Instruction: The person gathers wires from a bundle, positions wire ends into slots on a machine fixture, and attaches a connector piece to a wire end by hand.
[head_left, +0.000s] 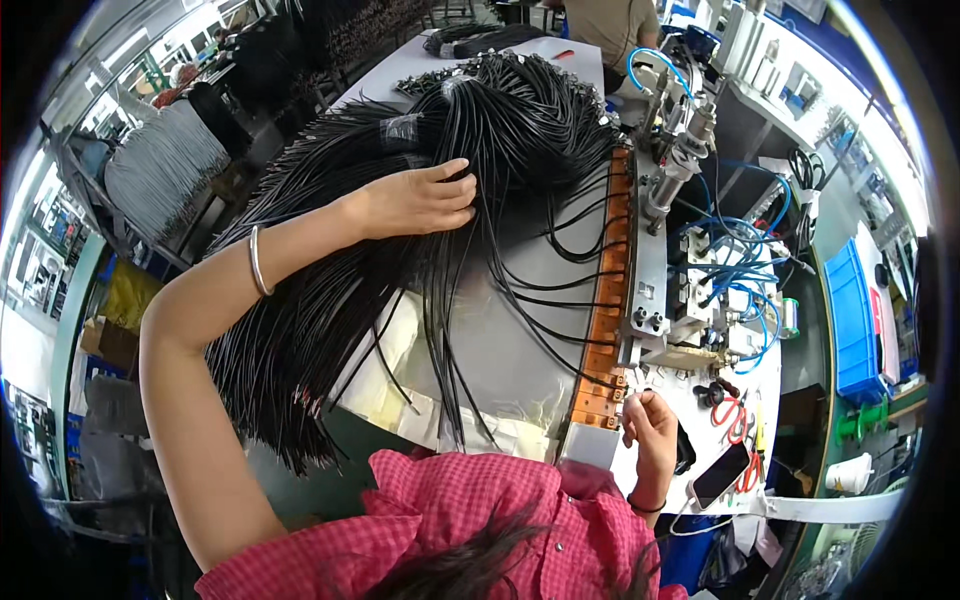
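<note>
Cable Station: Loom Left of Orange Strip, Tight Room on the Right

The orange strip (607, 300) serves as reference. A heap of black cables (520, 135) covers much of the tabletop (530, 370) to its left, gathered in places by clear wrap (401, 130), presumably so the lengths do not tangle. Several single cables loop from the heap to the strip, their ends set at intervals along it; the spacing suggests each has its own seat, and the slack probably keeps the heap from tugging at them.

The two hands are well apart. The left hand (450, 200), left of the strip, lies over the cables with fingers curled; whether it grips one I cannot tell. The right hand (648, 412) is at the strip's near end, thumb and fingers drawn together (anything between them is too small to make out from where I stand).

Room is widest left of the strip, on the grey stretch crossed only by hanging loops. Immediately right of it, metal cylinders (675, 175) and blue tubing (750, 235) leave little sideways clearance. A phone (720, 475) and red-handled tools (735, 415) lie right of its near end, close to the right hand's elbow room. The near end itself almost meets the pink checked shirt (470, 510).
</note>
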